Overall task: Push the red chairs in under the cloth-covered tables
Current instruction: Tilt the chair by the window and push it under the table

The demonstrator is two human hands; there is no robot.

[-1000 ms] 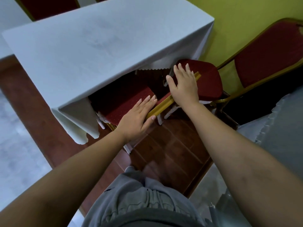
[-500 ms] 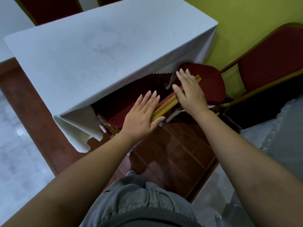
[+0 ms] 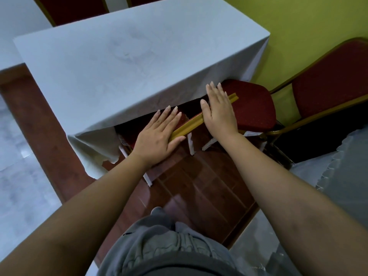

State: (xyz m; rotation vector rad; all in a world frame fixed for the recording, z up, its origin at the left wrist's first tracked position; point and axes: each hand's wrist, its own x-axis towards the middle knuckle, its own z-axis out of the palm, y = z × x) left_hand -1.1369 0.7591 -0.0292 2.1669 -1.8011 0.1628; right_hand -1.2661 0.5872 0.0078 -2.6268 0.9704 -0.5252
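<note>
A red chair with a gold frame [image 3: 188,128] stands at the near side of the white cloth-covered table [image 3: 129,62], its seat mostly hidden beneath the cloth. My left hand [image 3: 159,136] lies flat on the left end of the chair's gold back rail, fingers stretched out. My right hand [image 3: 219,114] lies flat on the right end of the same rail, fingers also straight. Neither hand curls around the rail. A second red chair [image 3: 253,108] stands at the table's right corner, seat mostly outside the cloth, backrest [image 3: 328,80] towards the wall.
A yellow wall [image 3: 298,20] runs close behind the second chair. Another cloth-covered table [image 3: 348,176] edges in at the right. More red chair backs [image 3: 73,8] stand beyond the far side of the table. White chair legs [image 3: 148,180] rest on the brown tiled floor.
Both hands have moved forward with the chair's back rail toward the table. Less of the red seat shows below the cloth than a second ago.
</note>
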